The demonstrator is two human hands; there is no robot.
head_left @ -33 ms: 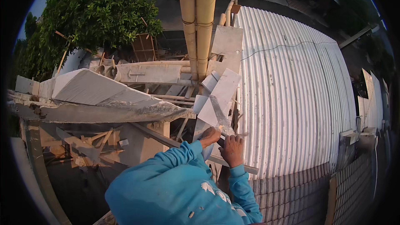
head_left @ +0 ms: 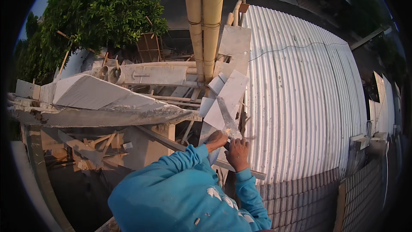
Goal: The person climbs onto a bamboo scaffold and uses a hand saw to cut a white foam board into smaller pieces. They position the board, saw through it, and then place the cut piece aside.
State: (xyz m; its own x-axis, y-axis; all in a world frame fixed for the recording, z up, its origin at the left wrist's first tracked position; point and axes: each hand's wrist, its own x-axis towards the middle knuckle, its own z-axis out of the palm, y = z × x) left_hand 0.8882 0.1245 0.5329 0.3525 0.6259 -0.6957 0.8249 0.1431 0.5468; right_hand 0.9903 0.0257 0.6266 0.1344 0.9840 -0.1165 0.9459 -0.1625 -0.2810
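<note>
A hand saw (head_left: 226,112) lies slanting over a pale, light-coloured block (head_left: 234,87), its toothed edge on the right and its narrow end pointing away from me. My right hand (head_left: 238,154) is closed at the near end of the saw, where a dark handle partly shows between my hands. My left hand (head_left: 216,141) is curled just left of the blade's near end, thumb side toward it. What its fingers hold, if anything, is hidden. Smaller pale pieces (head_left: 207,106) lie beside the block.
Two upright bamboo poles (head_left: 206,25) rise beyond the block. A corrugated metal roof (head_left: 300,99) spreads to the right. Left stands a rough masonry ledge (head_left: 107,116), with buckets (head_left: 115,75) and a board (head_left: 159,75) behind it. Scrap wood (head_left: 94,150) lies below, past a drop.
</note>
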